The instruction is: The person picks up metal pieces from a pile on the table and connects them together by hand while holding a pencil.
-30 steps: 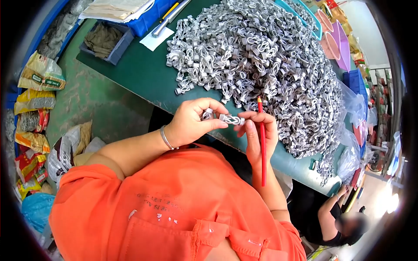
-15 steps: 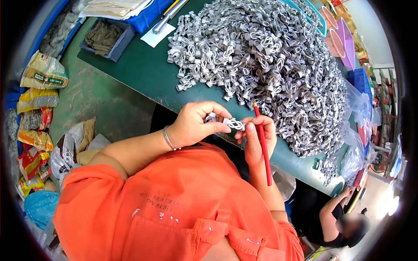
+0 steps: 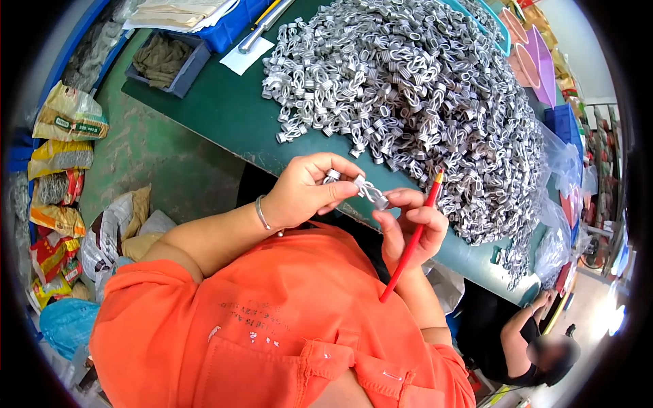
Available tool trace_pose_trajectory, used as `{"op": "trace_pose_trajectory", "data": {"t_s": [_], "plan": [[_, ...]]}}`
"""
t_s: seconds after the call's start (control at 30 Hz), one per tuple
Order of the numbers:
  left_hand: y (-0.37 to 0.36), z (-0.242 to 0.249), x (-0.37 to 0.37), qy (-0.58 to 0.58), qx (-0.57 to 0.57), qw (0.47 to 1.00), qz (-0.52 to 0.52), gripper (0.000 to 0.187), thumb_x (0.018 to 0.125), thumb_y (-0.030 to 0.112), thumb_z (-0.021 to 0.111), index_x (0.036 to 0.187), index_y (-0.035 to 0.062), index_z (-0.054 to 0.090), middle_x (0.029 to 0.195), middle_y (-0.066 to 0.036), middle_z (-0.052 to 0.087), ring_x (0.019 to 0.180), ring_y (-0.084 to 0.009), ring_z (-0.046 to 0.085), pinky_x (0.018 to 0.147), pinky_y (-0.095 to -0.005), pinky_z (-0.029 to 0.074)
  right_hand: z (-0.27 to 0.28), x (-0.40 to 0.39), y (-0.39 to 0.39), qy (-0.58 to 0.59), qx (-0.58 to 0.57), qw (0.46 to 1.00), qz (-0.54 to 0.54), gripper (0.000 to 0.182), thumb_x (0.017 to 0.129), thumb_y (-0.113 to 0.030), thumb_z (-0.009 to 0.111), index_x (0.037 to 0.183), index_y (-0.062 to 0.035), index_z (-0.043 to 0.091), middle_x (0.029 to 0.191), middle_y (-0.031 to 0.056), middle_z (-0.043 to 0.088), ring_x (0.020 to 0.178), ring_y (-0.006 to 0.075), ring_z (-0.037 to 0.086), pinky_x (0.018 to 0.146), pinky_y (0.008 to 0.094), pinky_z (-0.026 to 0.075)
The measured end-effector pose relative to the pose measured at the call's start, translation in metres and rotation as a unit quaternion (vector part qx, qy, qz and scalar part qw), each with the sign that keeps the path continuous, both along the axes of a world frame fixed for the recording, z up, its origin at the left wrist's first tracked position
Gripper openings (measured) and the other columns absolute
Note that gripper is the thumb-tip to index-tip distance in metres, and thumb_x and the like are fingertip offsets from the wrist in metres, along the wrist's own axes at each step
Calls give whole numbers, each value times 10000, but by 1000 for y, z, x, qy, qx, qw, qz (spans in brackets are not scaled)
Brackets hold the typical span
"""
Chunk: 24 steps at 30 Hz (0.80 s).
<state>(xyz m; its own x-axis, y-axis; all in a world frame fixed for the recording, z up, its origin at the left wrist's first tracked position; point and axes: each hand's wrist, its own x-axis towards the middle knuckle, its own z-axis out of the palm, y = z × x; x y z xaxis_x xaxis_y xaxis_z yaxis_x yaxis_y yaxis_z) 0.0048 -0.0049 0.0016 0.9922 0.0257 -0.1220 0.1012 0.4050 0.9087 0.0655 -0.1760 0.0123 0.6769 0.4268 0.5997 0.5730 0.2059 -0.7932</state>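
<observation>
Nearest us, the left grip point(image 3: 306, 194) is closed, with thumb and fingers pinching one end of a grey looped piece point(image 3: 367, 191), so its other end juts across to the right grip. Another grey bit point(image 3: 331, 176) peeps out among the left fingers; we can't tell whether it is separate, though it may be tucked there to stay handy.

The right grip point(image 3: 418, 224) is curled round a red pencil point(image 3: 411, 251). We judge the pencil is laid slantwise across the fingers, tip pointing away, to leave the thumb and forefinger free. Those two are at the looped piece's far end; how firmly they press, we can't make out.

Just beyond both grips runs the green worktop point(image 3: 224, 102), and past its near edge a big heap of similar grey pieces point(image 3: 408, 102) spreads ahead and to the right, likely piled there for easy reach. Farther off, ahead of the left grip, a metal tool point(image 3: 264, 30) lies partly on white paper point(image 3: 247, 60), perhaps to keep it clean. Left of that is a grey bin point(image 3: 187, 78) holding crumpled cloth point(image 3: 162, 60). Well right of the right grip, another person point(image 3: 513, 350) sits by the worktop.
</observation>
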Motion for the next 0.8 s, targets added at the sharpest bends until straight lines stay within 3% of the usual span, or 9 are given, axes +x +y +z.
{"op": "trace_pose_trajectory", "data": {"t_s": [0.07,0.1,0.2,0.27,0.33,0.37,0.6,0.73,0.8], "plan": [[0,-3,0,51,-231,971,-24,173,869,63,506,1035,13,518,944,-131,597,789,-148,604,621,-233,523,8,1,5,-11,-8,999,32,353,688,80,669,888,-44,405,848,193,602,754,267,604,647,325,499],[1,-2,-2,69,-281,957,-26,180,895,118,465,1053,32,485,999,-157,581,802,-198,617,672,-307,547,9,4,7,-29,-30,999,19,315,695,82,657,868,-38,423,827,190,604,745,267,606,640,325,497],[10,-7,-9,70,-360,930,8,174,895,150,470,1032,42,484,1001,-155,576,848,-234,615,729,-361,543,-2,21,18,-138,-143,978,-57,275,665,97,648,839,-34,481,788,136,605,660,255,583,594,313,474],[13,-5,-12,98,-354,929,52,122,901,157,458,965,58,490,884,-96,569,723,-184,592,617,-293,525,-7,29,30,-192,-205,956,-89,297,628,84,662,839,-45,500,785,104,589,648,268,547,581,333,450],[17,-10,-13,70,-364,926,67,64,898,135,461,908,76,484,756,-29,491,574,-105,468,478,-208,397,-18,36,36,-256,-275,922,-97,275,644,-61,690,860,-71,522,796,79,547,696,261,513,604,353,387],[16,-8,-14,93,-321,939,84,26,883,108,486,871,89,475,689,6,417,520,-69,334,433,-182,259,-21,36,39,-267,-311,904,-121,268,654,-98,688,867,-75,526,806,77,546,716,257,512,617,355,381],[10,-7,-15,114,-209,968,82,87,839,51,556,844,76,473,654,22,415,526,-46,366,407,-166,265,-17,37,48,-281,-391,863,-150,192,693,-137,638,846,-88,532,781,65,537,741,241,520,633,351,359],[10,-16,-14,114,-145,981,54,150,813,27,585,934,50,500,689,14,468,517,-24,378,411,-153,281,-15,25,32,-247,-387,882,-110,165,685,-66,632,802,-68,517,734,61,546,681,247,528,614,361,373],[7,-12,-11,114,-108,985,69,191,804,32,603,970,36,509,714,7,497,536,-21,404,414,-158,304,-18,21,27,-159,-245,952,-96,196,668,31,637,785,-48,501,756,88,574,650,270,545,602,355,423]]}}
